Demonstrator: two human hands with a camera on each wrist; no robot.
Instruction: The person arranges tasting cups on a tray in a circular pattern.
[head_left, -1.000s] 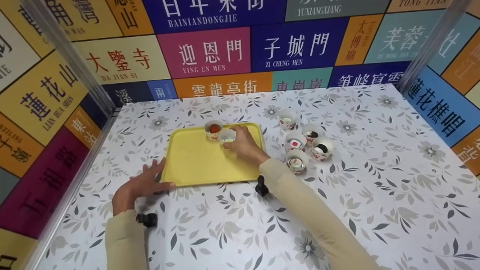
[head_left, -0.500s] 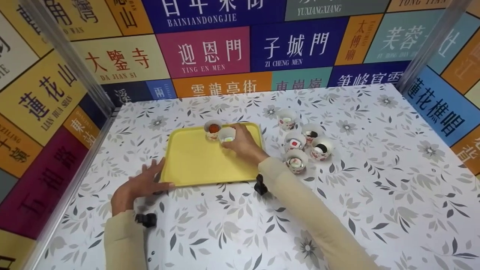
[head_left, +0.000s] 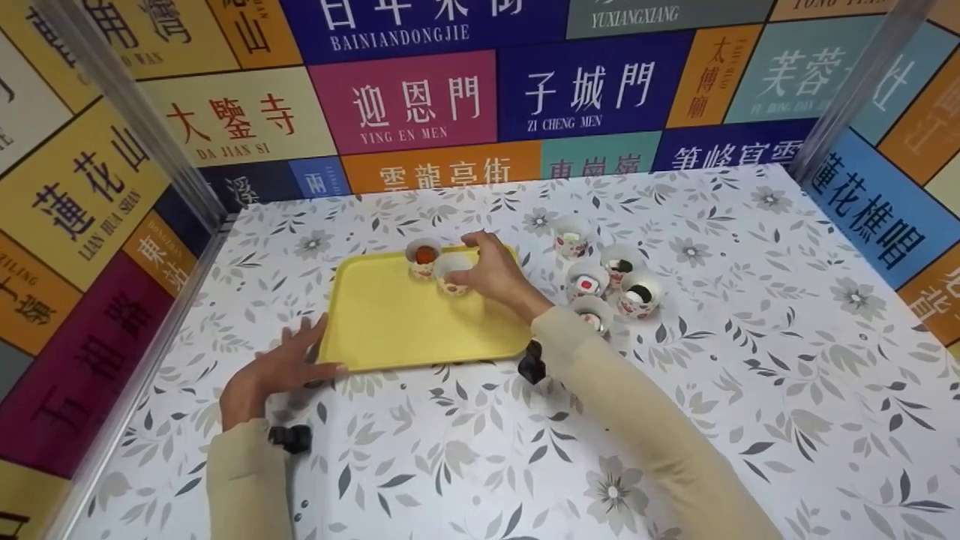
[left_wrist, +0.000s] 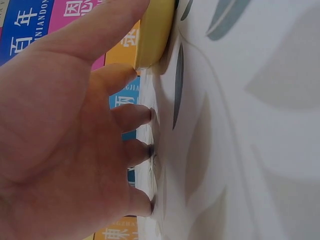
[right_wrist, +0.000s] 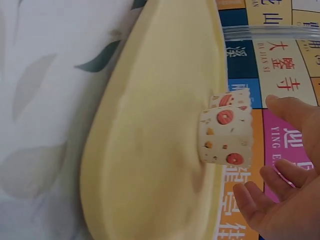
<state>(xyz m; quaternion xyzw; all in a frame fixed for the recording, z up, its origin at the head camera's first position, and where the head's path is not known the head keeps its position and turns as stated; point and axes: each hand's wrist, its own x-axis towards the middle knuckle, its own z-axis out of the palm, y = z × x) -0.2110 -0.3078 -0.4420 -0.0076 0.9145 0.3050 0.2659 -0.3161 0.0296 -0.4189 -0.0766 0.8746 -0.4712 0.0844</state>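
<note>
My left hand point(head_left: 281, 367) lies spread at the near left corner of a yellow tray point(head_left: 390, 330). Its thumb and index finger touch the tray's edge, while the other fingertips rest on the tablecloth in the left wrist view. On the tray's far side stand two paper cups side by side. The left cup point(head_left: 422, 271) holds an orange-red piece; the other cup point(head_left: 450, 264) has its contents mostly hidden. Beside that cup is my right hand point(head_left: 499, 274), its thumb in front of it. The right wrist view shows a gap between these parted fingers and the patterned cup point(right_wrist: 225, 135).
Several more paper cups cluster right of the tray, among them one with a white-and-red piece point(head_left: 587, 285) and one with a black-and-white piece point(head_left: 639, 294). A floral cloth point(head_left: 465, 435) covers the table. Colourful lettered panels point(head_left: 420, 97) wall the back and sides.
My right hand has let go of the right-hand cup on the tray, its fingers lifting and spreading slightly to the right. The left hand has stayed at the tray's corner.
</note>
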